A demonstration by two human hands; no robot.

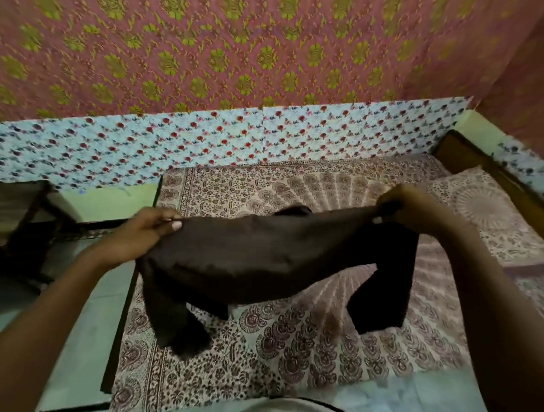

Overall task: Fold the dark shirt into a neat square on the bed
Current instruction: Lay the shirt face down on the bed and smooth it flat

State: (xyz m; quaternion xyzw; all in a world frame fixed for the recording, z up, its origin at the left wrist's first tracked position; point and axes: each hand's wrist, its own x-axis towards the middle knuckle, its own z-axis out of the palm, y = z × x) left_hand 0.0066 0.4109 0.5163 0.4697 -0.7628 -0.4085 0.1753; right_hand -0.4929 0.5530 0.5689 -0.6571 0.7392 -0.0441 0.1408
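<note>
Held dark shirt (256, 251) stretched at centre frame above the patterned bed (306, 345); pinched its left end in left hand (146, 232), clenched right end in right hand (415, 207); let both sides droop.

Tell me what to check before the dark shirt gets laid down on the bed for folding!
1. The left hand grips one top corner of the dark shirt: ok.
2. The right hand grips the other top corner: ok.
3. Shirt spread smooth: not ok, it hangs bunched in the air.
4. Both sleeves hang free: ok.
5. Room on the patterned bedsheet beneath: ok.
6. Front or back facing down: cannot tell.
</note>
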